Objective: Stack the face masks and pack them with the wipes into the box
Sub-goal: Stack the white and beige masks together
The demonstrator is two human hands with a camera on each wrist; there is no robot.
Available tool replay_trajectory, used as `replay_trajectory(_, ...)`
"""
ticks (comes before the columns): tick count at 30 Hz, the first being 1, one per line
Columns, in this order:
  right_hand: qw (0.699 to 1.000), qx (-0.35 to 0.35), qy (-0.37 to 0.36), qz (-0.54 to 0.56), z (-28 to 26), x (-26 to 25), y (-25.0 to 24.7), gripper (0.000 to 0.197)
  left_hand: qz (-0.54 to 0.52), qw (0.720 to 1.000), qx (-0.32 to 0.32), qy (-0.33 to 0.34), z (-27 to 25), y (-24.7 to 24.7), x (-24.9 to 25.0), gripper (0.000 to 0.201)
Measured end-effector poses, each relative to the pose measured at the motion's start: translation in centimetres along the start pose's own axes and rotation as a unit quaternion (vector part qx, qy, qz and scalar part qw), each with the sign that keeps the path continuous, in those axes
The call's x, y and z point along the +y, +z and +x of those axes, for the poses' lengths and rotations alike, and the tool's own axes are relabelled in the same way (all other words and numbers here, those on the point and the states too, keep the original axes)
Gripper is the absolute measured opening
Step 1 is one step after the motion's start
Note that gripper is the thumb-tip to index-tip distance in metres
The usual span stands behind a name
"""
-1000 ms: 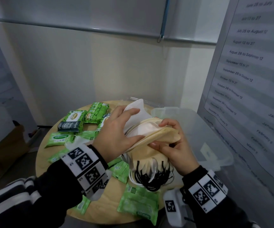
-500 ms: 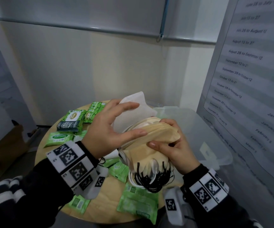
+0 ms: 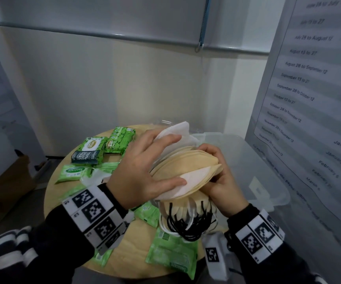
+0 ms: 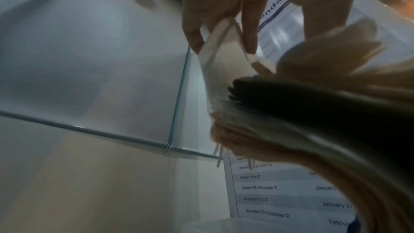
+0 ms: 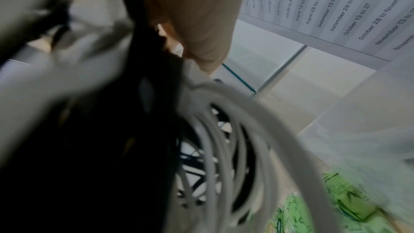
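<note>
Masks (image 3: pixel 186 165) front and centre, a fat beige bundle held in the air above the tabletop (image 3: pixel 132 261), ear loops (image 3: pixel 188 224) dangling at 6 o'clock. Right hand (image 3: pixel 222 181) is curled round the bundle's 3 o'clock end, gripping it tight. Left hand (image 3: pixel 143 171) spreads over the 9 o'clock side, thumb pressing a white mask (image 3: pixel 188 181) onto the pile, fingertips pinning another white one at 12 o'clock. So this looks like the stacking step, with the edges not yet square. Box (image 3: pixel 268 167), clear plastic, waits open at 3 o'clock, apparently empty. Wipes (image 3: pixel 171 253) lie scattered across the tabletop from 10 round to 6 o'clock, none packed. Next move, I'd say: tuck those white masks flush, then swing the whole stack right and down into the box without letting the loops snag the rim.
</note>
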State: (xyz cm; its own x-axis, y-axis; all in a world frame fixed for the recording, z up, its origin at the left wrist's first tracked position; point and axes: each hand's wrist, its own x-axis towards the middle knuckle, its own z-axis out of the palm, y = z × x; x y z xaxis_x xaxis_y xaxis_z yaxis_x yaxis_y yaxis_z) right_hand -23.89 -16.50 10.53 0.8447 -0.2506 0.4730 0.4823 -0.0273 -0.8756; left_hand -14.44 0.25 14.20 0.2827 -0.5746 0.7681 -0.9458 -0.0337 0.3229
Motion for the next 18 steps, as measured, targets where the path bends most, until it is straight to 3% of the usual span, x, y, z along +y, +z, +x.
replay_trajectory(8, 1.0, -0.008, 0.012, 0.016, 0.0, 0.2, 0.2, 0.056, 0.112, 0.99, 0.013, 0.081, -1.1, 1.2, 0.9, 0.022)
replay_trajectory(18, 1.0, -0.012, 0.019, 0.009, -0.4, 0.6, -0.2, 0.06, 0.099, 0.992, -0.054, 0.051, -0.9, 1.7, 1.4, 0.038)
